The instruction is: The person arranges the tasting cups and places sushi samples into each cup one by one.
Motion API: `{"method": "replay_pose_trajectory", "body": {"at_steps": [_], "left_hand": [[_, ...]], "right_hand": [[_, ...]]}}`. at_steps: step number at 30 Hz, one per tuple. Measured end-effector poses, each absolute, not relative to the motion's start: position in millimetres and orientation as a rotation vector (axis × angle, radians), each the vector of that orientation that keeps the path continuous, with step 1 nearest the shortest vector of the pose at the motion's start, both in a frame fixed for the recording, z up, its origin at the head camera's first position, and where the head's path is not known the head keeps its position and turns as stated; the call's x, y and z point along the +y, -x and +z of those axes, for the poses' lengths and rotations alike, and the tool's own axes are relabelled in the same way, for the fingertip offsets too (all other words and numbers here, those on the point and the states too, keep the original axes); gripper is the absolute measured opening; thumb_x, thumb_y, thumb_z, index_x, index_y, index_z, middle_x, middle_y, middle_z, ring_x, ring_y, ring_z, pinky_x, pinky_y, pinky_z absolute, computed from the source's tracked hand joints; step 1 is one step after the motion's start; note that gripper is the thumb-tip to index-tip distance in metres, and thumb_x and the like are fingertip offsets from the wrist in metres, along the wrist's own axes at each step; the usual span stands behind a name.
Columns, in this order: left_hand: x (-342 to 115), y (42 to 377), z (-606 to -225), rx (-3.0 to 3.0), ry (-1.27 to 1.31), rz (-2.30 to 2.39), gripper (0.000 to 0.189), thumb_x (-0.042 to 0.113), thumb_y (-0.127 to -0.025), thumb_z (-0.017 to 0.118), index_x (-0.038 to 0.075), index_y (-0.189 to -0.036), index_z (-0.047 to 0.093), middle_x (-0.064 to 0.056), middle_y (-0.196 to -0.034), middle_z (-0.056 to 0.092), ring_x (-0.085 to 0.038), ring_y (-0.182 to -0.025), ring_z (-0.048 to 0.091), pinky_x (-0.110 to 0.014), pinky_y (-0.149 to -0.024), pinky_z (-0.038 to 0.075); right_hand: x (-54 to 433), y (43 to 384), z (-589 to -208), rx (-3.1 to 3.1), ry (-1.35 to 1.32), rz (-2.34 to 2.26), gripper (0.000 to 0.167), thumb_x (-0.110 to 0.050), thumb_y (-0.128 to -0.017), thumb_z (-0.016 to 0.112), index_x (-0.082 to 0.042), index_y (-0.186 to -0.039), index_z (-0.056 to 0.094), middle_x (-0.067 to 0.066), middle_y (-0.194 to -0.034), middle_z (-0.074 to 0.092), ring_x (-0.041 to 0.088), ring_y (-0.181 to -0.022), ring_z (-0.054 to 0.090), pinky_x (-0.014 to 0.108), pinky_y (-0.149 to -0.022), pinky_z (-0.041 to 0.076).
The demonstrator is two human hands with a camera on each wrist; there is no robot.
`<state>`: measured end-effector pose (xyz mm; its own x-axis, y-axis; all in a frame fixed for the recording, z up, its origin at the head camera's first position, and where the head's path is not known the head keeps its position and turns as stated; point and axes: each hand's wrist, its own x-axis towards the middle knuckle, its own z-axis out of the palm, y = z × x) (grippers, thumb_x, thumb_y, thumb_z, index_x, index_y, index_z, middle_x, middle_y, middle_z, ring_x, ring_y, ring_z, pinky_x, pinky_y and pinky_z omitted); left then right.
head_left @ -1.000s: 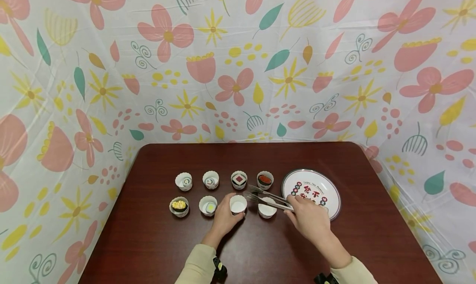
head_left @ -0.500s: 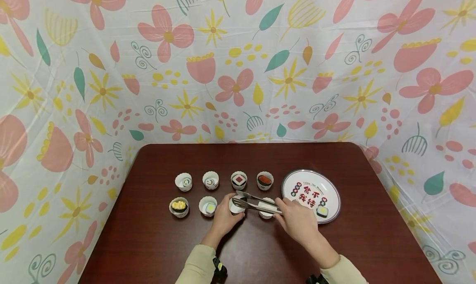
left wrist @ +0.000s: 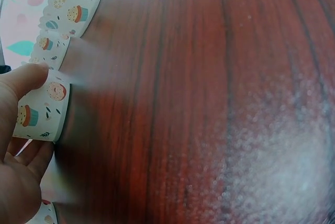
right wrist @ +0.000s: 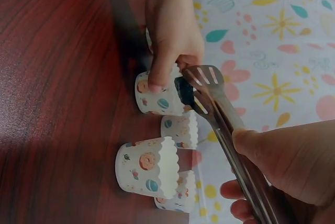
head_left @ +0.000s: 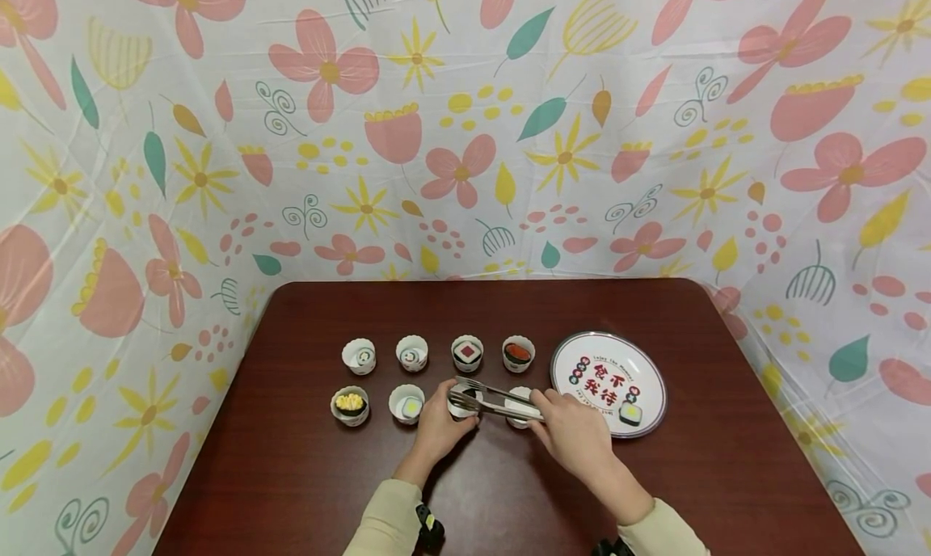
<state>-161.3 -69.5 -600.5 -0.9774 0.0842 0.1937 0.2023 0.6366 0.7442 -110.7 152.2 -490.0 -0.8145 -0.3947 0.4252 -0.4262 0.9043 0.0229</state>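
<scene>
My left hand (head_left: 439, 427) holds a white paper cup (left wrist: 42, 109) with cupcake prints, its thumb and fingers on opposite sides of the wall. Metal tongs (head_left: 502, 402) are gripped in my right hand (head_left: 578, 435), their slotted tips at that cup's mouth. Between the tips, in the right wrist view, is a small dark piece (right wrist: 184, 90), apparently sushi; how far it sits inside the cup is hard to tell. Another paper cup (head_left: 518, 421) stands below the tongs, partly covered by them.
Further paper cups hold sushi pieces: yellow-topped (head_left: 351, 402), green-centred (head_left: 410, 408), red-diamond (head_left: 468, 351) and orange-topped (head_left: 518, 353). Two more cups stand back left. A round white plate (head_left: 575, 354) with red lettering lies right, bearing one sushi piece (head_left: 629, 413).
My right hand and the tongs have moved left, over the cup in my left hand. The sushi on the plate, covered by the right hand before, now shows. The left hand stays still.
</scene>
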Motion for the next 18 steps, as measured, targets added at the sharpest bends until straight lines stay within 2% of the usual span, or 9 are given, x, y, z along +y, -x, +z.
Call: {"method": "replay_pose_trajectory", "body": {"at_steps": [18], "left_hand": [[-70,162,-600,-2.687,0.256,-1.293,0.070,0.021,-0.062,0.083,0.009,-0.123,0.051,-0.008,-0.111,0.063,-0.025,-0.102,0.059,-0.041,-0.085,0.045]], "right_hand": [[162,109,-489,-2.672,-0.520,0.157,0.040,-0.033,-0.069,0.078,-0.010,-0.096,0.058,0.002,-0.074,0.056,0.024,-0.064,0.058,0.031,-0.040,0.037]]}}
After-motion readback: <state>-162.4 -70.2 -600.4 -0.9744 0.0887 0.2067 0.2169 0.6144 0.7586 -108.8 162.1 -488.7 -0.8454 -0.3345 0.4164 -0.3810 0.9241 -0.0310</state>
